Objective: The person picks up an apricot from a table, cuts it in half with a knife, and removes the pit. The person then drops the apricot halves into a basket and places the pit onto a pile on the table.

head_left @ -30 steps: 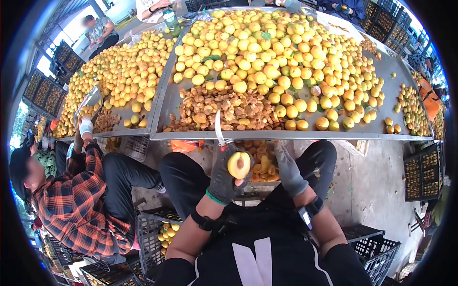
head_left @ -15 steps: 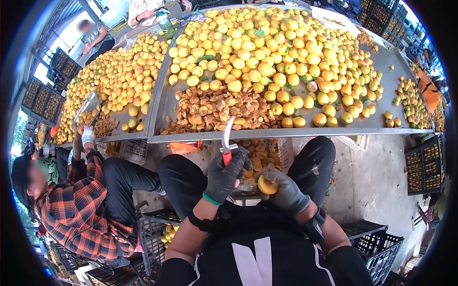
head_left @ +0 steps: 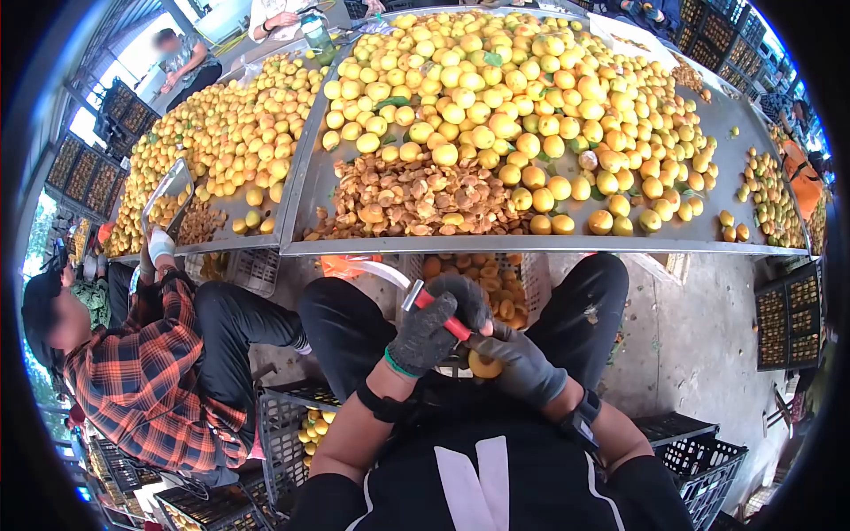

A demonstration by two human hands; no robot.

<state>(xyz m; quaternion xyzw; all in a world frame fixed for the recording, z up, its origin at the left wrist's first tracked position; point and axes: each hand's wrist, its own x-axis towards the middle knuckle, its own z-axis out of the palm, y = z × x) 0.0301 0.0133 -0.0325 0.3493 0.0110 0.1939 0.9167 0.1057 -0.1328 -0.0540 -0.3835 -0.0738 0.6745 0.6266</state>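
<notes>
At far left, a co-worker in an orange-and-black checked shirt [head_left: 137, 372] sits at a metal table [head_left: 637, 243] heaped with yellow fruit [head_left: 513, 97]. Nearer the middle, a brown mound of stones [head_left: 416, 195] lies by the table's front edge. Below it, the wearer's left hand [head_left: 423, 334], in a dark glove with a green cuff, grips a red-handled knife [head_left: 450, 322]. The knife's long axis runs slantwise: its curved blade points up and left, away from the other hand, while the butt of its handle slopes down and right towards a piece of fruit [head_left: 485, 365]. That fruit sits just below and right of the butt, nearer the right hand [head_left: 529, 361], whose grey-gloved fingers are closed around it (whether butt and fruit touch, I cannot tell). Behind both hands stands a crate of fruit halves [head_left: 537, 288]; farther right, a black crate [head_left: 699, 465] rests on the floor.
</notes>
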